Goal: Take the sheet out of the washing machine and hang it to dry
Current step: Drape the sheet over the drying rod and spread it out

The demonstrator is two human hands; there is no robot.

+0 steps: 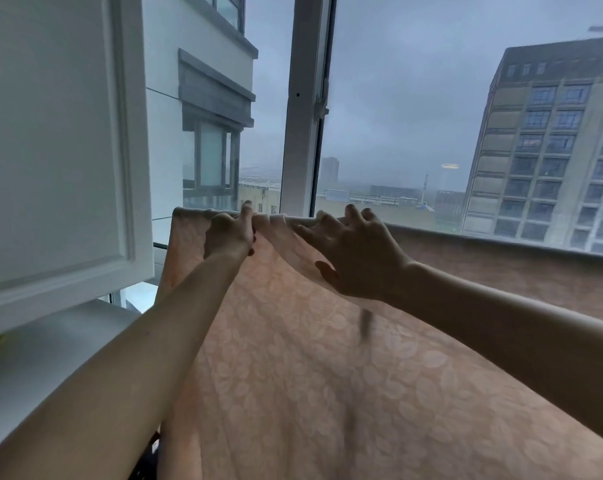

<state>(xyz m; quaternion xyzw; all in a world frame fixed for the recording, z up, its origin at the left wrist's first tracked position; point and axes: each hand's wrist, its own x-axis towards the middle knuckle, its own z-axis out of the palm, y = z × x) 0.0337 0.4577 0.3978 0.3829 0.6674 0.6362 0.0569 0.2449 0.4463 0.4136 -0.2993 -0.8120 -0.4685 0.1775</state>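
In the head view, the peach leaf-patterned sheet (pixel 293 358) lay draped over a support you could not see, because the cloth covered it. Its top fold ran just under your fingertips, and the near half fell away beneath both forearms.

Your left hand (pixel 229 233) was closed on the fold. The fingers were curled into a small bunch of gathered cloth and one finger stuck up above the edge. Your right hand (pixel 355 258) was spread and loosely arched just beside it, fingertips resting on the fold and thumb hanging below the palm. It gripped nothing.

Beyond your hands stood the white window frame (pixel 302 109), with a grey apartment block (pixel 549 140) far past your right hand. A white cabinet door (pixel 51 133) hung open outside your left forearm.

The step looked like spreading the sheet along its support, and most of the task seemed done. To do it well, you needed to keep the left pinch as the anchor and sweep the flat right hand away from it along the fold. That would draw out the wrinkles between your hands. Wet cloth clings, so short strokes would have served you better than one long pull, which could have dragged the far half off.
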